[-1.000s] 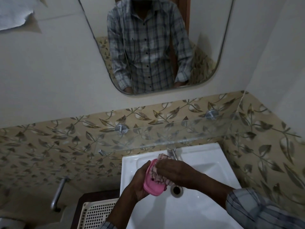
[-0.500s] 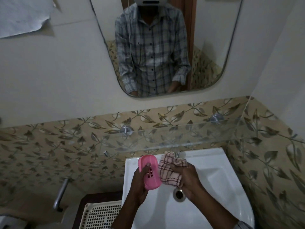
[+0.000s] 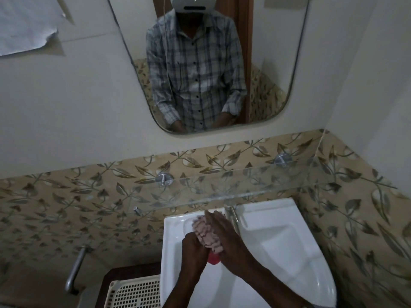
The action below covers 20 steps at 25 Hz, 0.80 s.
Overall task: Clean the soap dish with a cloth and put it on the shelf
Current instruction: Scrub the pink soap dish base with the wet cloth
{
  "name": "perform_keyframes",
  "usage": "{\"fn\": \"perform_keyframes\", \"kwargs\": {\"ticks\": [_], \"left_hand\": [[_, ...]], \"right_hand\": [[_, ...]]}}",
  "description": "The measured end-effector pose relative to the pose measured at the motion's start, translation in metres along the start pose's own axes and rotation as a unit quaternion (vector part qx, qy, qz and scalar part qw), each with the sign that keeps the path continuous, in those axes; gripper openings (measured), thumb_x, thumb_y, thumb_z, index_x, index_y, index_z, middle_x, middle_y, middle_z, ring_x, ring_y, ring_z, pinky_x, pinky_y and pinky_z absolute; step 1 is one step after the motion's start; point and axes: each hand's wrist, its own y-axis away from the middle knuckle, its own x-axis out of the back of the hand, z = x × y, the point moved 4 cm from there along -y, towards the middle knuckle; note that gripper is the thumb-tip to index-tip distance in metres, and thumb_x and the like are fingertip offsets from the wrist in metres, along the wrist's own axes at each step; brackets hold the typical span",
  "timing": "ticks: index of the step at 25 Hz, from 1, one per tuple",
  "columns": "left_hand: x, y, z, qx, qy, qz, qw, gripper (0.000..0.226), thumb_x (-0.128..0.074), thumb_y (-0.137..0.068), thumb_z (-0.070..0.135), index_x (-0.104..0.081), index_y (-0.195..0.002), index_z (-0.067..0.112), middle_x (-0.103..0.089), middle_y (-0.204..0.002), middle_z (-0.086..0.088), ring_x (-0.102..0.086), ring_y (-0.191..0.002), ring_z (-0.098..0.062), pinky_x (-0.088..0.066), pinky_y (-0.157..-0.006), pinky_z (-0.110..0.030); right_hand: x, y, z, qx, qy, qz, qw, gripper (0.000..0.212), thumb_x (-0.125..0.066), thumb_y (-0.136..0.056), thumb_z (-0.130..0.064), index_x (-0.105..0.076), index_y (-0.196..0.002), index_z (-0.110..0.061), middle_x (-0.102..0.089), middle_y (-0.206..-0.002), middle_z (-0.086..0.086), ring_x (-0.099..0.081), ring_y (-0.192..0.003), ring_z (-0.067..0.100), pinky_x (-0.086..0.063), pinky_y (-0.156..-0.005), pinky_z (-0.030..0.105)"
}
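Cloth (image 3: 207, 236) under right grip (image 3: 225, 239), left grip (image 3: 193, 250) round dish (image 3: 214, 260)

Glossy white ceramic sink (image 3: 278, 247), clear glass shelf (image 3: 244, 187), soft fabric cloth (image 3: 208, 235).

Plaid shirt (image 3: 195, 70), dark btns (image 3: 196, 79), white headset (image 3: 193, 4)

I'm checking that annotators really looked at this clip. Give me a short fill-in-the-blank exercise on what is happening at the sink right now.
1. The left hand holds a soap dish whose visible edge is ____.
2. The right hand presses the ____ against that dish with straight fingers.
3. Both hands are over the white sink, below a clear ____ shelf.

Missing words: pink; cloth; glass.
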Motion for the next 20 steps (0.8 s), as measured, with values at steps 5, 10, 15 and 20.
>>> {"fn": "perform_keyframes", "kwargs": {"ticks": [5,10,15,20], "left_hand": [[0.004,0.000,0.004,-0.016,0.032,0.029,0.999,0.019,-0.055,-0.076,0.011,-0.067,-0.065,0.002,-0.067,-0.061,-0.020,-0.057,-0.054,-0.018,-0.044,-0.048,-0.027],[0.014,-0.001,0.007,-0.034,0.062,0.053,0.996,0.016,-0.067,-0.073,0.021,-0.079,-0.081,0.016,-0.077,-0.072,-0.008,-0.072,-0.067,-0.022,-0.056,-0.061,-0.034],[0.018,-0.003,0.010,-0.033,0.065,0.067,0.995,0.020,-0.070,-0.075,0.013,-0.081,-0.087,0.025,-0.079,-0.079,-0.002,-0.075,-0.074,-0.020,-0.059,-0.064,-0.027],[0.012,0.001,0.008,-0.035,0.078,0.073,0.994,0.015,-0.065,-0.080,0.011,-0.079,-0.080,0.018,-0.076,-0.072,-0.010,-0.070,-0.070,-0.036,-0.056,-0.060,-0.035]], "right_hand": [[-0.009,-0.001,0.001,-0.069,-0.049,0.069,0.994,0.074,-0.068,-0.083,-0.001,-0.032,-0.147,-0.013,-0.037,-0.147,0.000,-0.038,-0.137,0.009,-0.039,-0.111,0.025],[-0.009,-0.004,0.000,-0.107,-0.095,0.095,0.985,0.054,-0.056,-0.090,0.002,-0.041,-0.136,-0.020,-0.051,-0.135,0.000,-0.050,-0.127,0.012,-0.043,-0.106,0.019],[-0.009,0.002,0.012,-0.158,-0.157,0.079,0.972,0.055,-0.047,-0.097,0.009,-0.033,-0.143,-0.017,-0.046,-0.145,0.011,-0.050,-0.129,0.017,-0.043,-0.106,0.022],[-0.019,-0.001,0.001,-0.107,-0.115,0.072,0.985,0.070,-0.060,-0.089,0.011,-0.025,-0.148,-0.007,-0.036,-0.146,0.002,-0.040,-0.135,0.007,-0.042,-0.108,0.023]]}}
